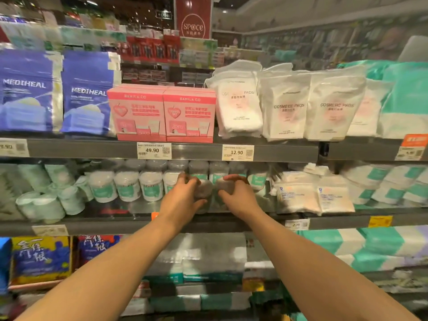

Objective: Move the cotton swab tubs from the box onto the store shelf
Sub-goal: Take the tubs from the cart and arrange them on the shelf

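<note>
Both my arms reach onto the middle shelf (129, 224). My left hand (185, 195) grips a clear cotton swab tub (204, 191), blurred, at the shelf's front. My right hand (236, 193) grips a second clear tub (222, 185) right beside it. The two tubs stand side by side between my hands. Behind and to the left runs a row of several swab tubs with teal labels (126, 186), stacked two high. The box is out of view.
Soft white-and-green packs (46, 195) lie left of the tubs; bagged pads (298, 195) lie to the right. The upper shelf carries pink boxes (162, 112) and cosmetic pad bags (287, 107) low over the tubs. Price tags line the shelf edges.
</note>
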